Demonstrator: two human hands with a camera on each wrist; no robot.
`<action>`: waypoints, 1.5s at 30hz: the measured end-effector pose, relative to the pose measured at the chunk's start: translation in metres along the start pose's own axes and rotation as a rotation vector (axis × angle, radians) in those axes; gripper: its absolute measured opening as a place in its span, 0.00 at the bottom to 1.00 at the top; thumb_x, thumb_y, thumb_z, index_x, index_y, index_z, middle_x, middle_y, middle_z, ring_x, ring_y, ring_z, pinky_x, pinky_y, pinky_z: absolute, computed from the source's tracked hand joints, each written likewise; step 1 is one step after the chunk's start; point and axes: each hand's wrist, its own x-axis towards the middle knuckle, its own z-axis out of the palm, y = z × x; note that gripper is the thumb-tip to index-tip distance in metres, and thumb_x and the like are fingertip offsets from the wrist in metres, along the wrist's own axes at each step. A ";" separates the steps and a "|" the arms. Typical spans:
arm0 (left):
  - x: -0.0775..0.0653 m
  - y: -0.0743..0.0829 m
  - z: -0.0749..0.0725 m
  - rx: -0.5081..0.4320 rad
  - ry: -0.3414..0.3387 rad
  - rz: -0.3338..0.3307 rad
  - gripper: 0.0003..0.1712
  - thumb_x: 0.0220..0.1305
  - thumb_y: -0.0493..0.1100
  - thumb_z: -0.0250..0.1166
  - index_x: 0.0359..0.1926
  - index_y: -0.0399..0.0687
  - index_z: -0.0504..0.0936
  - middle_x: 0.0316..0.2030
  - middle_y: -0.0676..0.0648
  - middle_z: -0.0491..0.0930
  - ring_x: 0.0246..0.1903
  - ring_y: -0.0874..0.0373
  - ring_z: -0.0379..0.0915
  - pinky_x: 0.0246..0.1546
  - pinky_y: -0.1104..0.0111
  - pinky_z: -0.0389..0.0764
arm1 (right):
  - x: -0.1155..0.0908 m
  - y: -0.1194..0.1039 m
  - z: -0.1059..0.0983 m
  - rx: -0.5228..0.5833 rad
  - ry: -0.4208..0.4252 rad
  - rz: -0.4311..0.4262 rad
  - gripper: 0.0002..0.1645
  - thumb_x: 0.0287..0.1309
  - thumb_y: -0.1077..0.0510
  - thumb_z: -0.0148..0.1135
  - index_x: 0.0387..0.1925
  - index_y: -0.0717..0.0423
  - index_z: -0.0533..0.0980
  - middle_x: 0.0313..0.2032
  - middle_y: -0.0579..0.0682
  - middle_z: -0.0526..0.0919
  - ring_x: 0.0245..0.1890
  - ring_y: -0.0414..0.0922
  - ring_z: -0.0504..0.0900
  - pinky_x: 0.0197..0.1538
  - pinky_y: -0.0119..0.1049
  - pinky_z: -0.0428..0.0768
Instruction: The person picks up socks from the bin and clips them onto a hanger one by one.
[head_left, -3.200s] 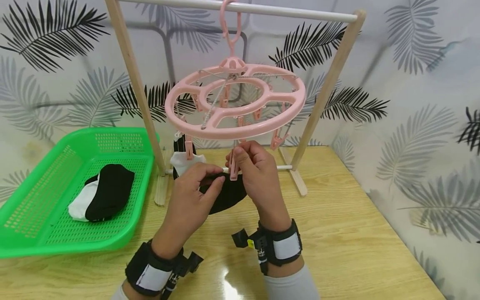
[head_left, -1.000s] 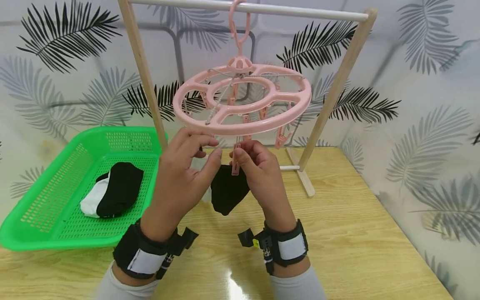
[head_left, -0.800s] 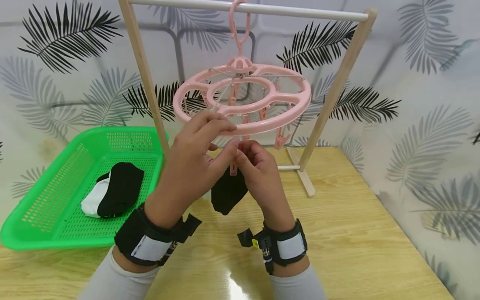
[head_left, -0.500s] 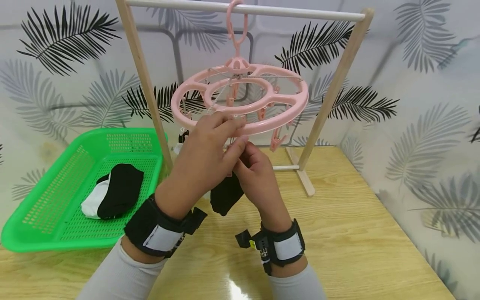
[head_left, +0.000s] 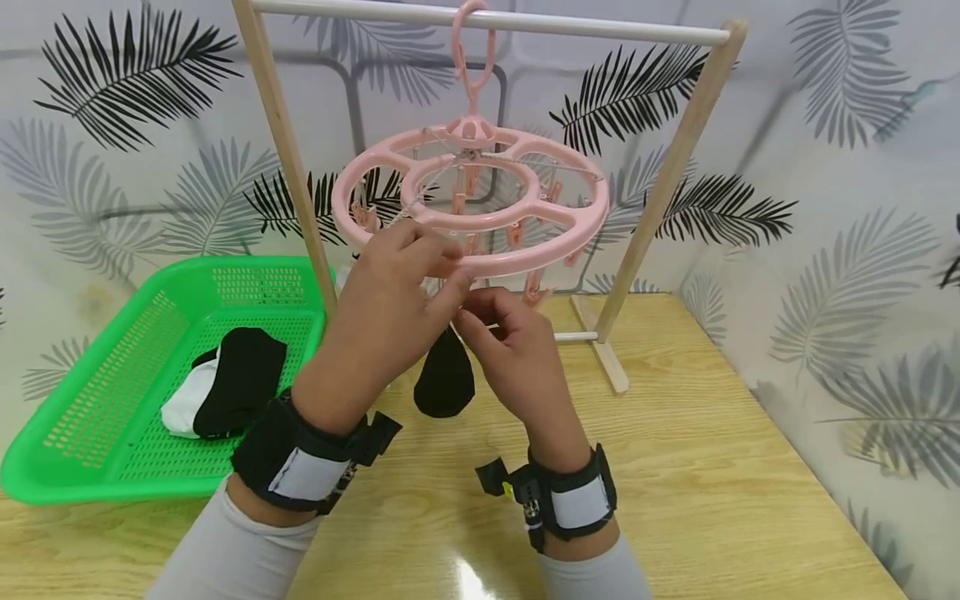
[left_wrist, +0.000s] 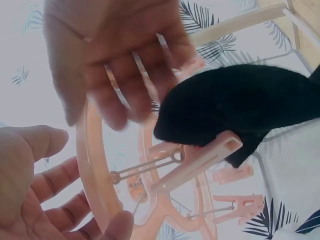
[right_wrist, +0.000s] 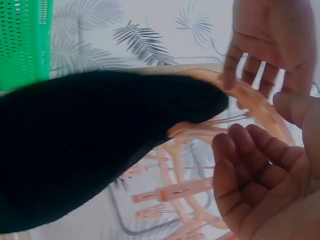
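A pale, leaf-patterned backdrop point(head_left: 825, 250) stands behind a wooden table point(head_left: 675, 458), where a green basket point(head_left: 135, 490) with folded black and white cloth sits to the left of the rack point(head_left: 682, 171). From the rack hangs a pink ring hanger point(head_left: 517, 262), and below its near rim a black sock-like cloth point(head_left: 444, 379) hangs, its upper end seemingly caught in a clip point(left_wrist: 205, 162). The left hand point(head_left: 397, 300) is at the rim, fingers spread; whether they touch it I cannot tell. The right hand point(head_left: 517, 350) is beside the clip, thumb and fingers apart, gripping nothing. To do this well, steady the ring lightly, check that the clip bites enough fabric, and let go without tugging the cloth
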 end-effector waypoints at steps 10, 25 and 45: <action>-0.002 -0.013 -0.005 0.013 0.044 -0.002 0.14 0.63 0.45 0.70 0.37 0.38 0.81 0.40 0.40 0.78 0.44 0.45 0.74 0.46 0.54 0.76 | -0.006 -0.009 -0.022 0.182 0.390 -0.130 0.15 0.71 0.58 0.55 0.35 0.68 0.77 0.28 0.58 0.80 0.30 0.49 0.78 0.37 0.36 0.79; -0.001 -0.029 -0.016 -0.005 0.056 0.018 0.15 0.62 0.46 0.70 0.35 0.35 0.80 0.38 0.41 0.77 0.43 0.46 0.73 0.44 0.53 0.78 | 0.004 0.009 -0.022 0.139 0.097 0.052 0.18 0.69 0.54 0.54 0.53 0.61 0.76 0.44 0.54 0.79 0.44 0.46 0.75 0.46 0.42 0.74; -0.002 -0.037 -0.026 -0.002 0.046 -0.015 0.15 0.61 0.46 0.69 0.34 0.37 0.79 0.41 0.40 0.78 0.43 0.46 0.73 0.44 0.52 0.75 | 0.007 0.018 -0.020 0.396 -0.111 0.031 0.15 0.72 0.56 0.56 0.49 0.65 0.74 0.33 0.52 0.80 0.35 0.45 0.83 0.44 0.41 0.76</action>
